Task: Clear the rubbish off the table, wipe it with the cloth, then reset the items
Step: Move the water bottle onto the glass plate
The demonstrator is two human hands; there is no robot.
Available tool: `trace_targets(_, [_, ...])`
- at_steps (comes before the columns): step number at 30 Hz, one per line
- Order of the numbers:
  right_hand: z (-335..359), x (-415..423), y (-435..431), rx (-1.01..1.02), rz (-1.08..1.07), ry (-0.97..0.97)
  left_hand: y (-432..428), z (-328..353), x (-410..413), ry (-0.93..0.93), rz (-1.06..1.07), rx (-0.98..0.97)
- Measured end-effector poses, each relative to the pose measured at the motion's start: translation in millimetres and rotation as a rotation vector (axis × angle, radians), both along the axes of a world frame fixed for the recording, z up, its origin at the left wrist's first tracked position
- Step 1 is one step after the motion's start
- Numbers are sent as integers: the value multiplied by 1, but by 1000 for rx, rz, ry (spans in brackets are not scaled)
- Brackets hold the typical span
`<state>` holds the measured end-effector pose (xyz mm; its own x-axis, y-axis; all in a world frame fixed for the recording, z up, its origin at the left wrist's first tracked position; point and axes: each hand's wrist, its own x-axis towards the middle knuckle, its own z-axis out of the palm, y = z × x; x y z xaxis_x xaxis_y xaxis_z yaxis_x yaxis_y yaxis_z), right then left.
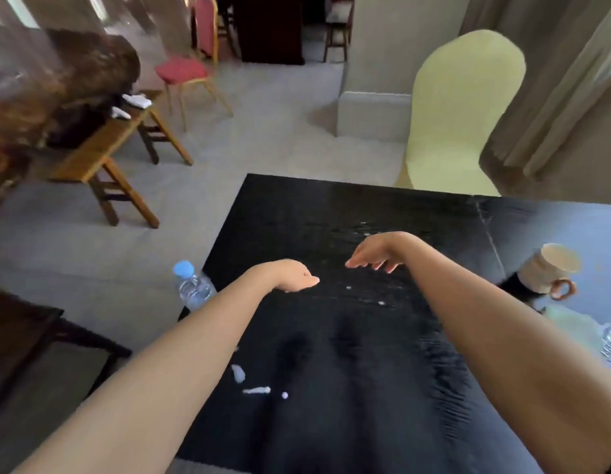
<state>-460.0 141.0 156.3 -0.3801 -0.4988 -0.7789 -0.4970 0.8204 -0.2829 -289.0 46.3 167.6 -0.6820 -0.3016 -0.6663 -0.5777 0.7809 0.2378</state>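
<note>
both hands over the black counter, holding nothing. left hand bent down at the wrist, fingers loosely together. right hand open, fingers spread, pointing left. white rubbish scraps lie on the counter near its front edge, beneath the left forearm, well apart from both hands. water bottle at the counter's left edge; mug right of the right arm.

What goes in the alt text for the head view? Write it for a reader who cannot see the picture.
Two bare arms reach over a dark table, left hand and right hand both empty above it. White paper scraps lie near the left forearm; a water bottle stands at the left edge and a mug at the right. A cream chair stands beyond.
</note>
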Motion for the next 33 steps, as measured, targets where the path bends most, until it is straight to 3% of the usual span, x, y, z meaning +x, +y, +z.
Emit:
trace_targets(7, [-18,99,-96,-46,249,4,-38,-45,111,41,282,124])
trace_targets(12, [-25,149,-140,-119,384,-23,-65,-64,169,6,493,61])
trace_targets(18, [-34,190,-171,-301,452,-145,-96,-64,188,400,803,128])
trace_targets(22, [-44,202,-174,-499,378,-62,-103,-87,182,464,884,240])
trace_targets(26, [-49,205,-169,-605,288,-9,-103,-106,173,523,961,182])
trace_targets(33, [-33,192,-139,-685,148,11,-94,-97,142,572,836,85])
